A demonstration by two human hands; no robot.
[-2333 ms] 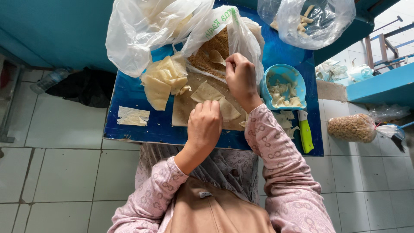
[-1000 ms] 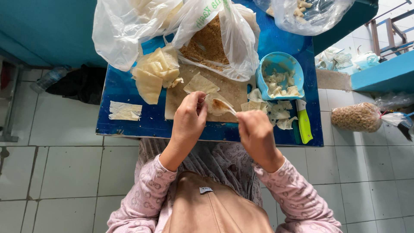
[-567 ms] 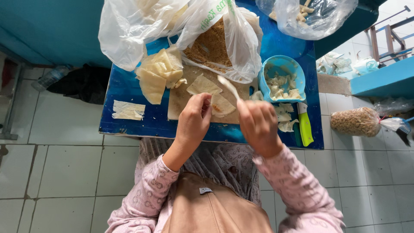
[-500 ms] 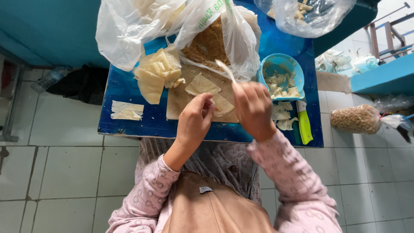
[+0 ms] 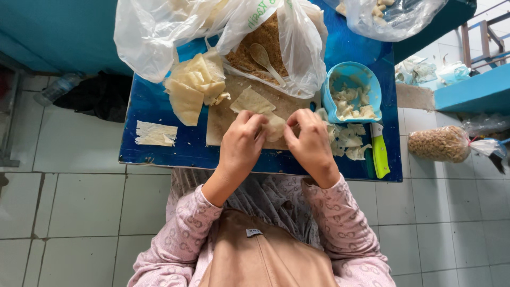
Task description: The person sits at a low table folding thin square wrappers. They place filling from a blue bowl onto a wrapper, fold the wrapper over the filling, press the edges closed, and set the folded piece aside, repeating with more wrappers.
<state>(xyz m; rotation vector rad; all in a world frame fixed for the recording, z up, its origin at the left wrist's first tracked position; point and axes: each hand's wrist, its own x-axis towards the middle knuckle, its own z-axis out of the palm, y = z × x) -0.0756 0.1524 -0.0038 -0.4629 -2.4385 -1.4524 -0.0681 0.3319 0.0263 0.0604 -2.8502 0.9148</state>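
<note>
While both hands work at the near edge of the cutting board [image 5: 223,125], everything else sits around that board on the blue table [image 5: 159,154].

Largest first: clear plastic bag [image 5: 281,48] of brown crumbly filling just beyond the board, mouth open toward it, pale spoon [image 5: 265,61] lying in the filling. Stack of unfilled wrapper sheets [image 5: 194,87] overlaps the board's far-left corner. Light blue bowl [image 5: 372,87] right of the board, holding folded pieces; a loose pile of folded dumplings [image 5: 348,143] lies between bowl and table edge. Green-handled knife [image 5: 380,157] right of that pile.

Hands: left hand [image 5: 241,146] and right hand [image 5: 311,143] both pinching the same wrapper [image 5: 273,127] on the board's near-right part, fingertips closed on its edges. One more flat wrapper sheet [image 5: 252,101] lies just beyond it on the board.

Progress, my read: mid-batch. Bowl partly filled and a pile done; current piece looks filled, now being folded or sealed. Plenty of sheets and filling left.
</note>
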